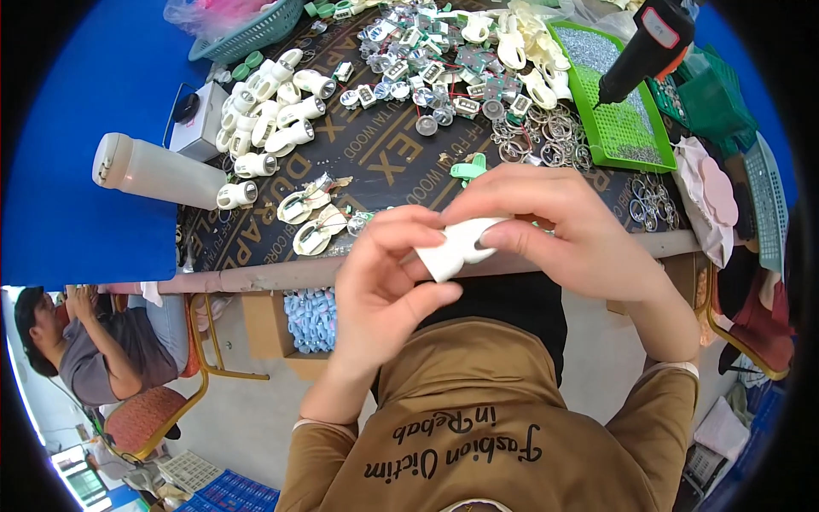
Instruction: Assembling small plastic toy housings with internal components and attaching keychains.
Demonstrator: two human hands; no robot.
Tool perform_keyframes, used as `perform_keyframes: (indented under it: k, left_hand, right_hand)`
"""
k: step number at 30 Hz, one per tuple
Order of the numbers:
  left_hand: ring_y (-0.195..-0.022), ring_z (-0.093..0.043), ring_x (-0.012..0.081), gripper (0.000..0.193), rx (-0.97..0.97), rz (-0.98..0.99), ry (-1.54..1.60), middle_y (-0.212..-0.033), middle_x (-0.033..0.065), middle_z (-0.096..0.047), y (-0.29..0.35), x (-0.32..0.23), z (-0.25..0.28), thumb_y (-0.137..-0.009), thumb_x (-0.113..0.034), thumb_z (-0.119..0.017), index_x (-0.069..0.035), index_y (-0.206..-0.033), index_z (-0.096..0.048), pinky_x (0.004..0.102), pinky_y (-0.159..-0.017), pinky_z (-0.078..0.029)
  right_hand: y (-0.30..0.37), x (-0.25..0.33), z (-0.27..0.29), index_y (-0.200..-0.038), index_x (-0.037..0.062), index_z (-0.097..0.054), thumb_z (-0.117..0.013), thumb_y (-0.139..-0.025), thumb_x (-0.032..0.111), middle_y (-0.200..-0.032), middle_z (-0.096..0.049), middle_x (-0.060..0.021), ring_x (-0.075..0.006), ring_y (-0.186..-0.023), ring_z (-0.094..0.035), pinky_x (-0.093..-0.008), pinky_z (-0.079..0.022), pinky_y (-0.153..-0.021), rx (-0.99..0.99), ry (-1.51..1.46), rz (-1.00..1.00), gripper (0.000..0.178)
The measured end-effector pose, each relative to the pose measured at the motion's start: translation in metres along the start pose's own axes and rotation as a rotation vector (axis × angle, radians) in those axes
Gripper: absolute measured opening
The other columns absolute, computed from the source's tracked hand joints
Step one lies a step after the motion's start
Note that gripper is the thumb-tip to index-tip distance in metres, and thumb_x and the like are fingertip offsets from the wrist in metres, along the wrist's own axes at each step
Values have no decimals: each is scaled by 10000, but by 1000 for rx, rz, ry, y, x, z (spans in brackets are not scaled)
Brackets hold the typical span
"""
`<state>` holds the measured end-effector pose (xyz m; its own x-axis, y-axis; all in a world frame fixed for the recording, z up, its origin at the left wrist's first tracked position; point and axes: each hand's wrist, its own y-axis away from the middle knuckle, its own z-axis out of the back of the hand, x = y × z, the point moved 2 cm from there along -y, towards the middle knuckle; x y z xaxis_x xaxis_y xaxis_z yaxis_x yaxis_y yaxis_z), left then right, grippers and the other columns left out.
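A small white flashlight (459, 247) is between my two hands, over the table's near edge. My right hand (559, 230) pinches its narrower end between thumb and fingers. The fingers of my left hand (388, 273) curl against its wider end, the left thumb lying a little apart below it. My fingers cover part of the casing. Beyond them lies a green plastic piece (467, 168). Opened white casing halves (314, 235) with wires and small parts rest on the table to the left.
Finished-looking white flashlights (277, 115) are heaped at left beside a white bottle (158, 171). Circuit boards (473, 64) and metal rings (546, 136) lie farther back. A dark electric screwdriver (644, 55) hangs over a green tray (610, 149) of screws. Another person (111, 350) sits at left.
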<state>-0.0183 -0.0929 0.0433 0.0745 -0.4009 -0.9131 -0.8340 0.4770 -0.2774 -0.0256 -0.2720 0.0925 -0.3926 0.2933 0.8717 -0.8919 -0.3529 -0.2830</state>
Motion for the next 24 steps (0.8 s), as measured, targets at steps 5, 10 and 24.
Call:
perform_keyframes:
  k: [5, 10, 24]
  left_hand:
    - [-887, -603, 252, 730, 202, 706, 572, -1011, 128, -512, -5, -4, 9, -784, -174, -667, -47, -1327, -195, 344, -763, -523]
    - [-664, -604, 170, 669, 211, 766, 149, -908, 80, -505, 0, -15, 12, -812, -39, -584, -54, -1355, -194, 277, -562, -534]
    - [-571, -517, 88, 550, -67, 581, 297, -735, 45, -505, 19, 0, 27, -733, 15, -640, -16, -1225, -396, 188, -451, -394]
  right_hand:
    - [-5, 1, -14, -1015, 41, -616, -580, -729, -10, -900, -610, -117, -250, -821, -605, -332, -482, -725, 195, -65, 97, 293]
    - [-1, -4, -17, -893, 46, -608, -604, -719, 59, -857, -595, -114, -298, -828, -570, -360, -462, -696, -47, 242, 133, 175]
    - [18, -52, -35, -694, 38, -591, -659, -627, 31, -754, -509, -61, -238, -754, -496, -339, -417, -657, -106, 767, 33, 96]
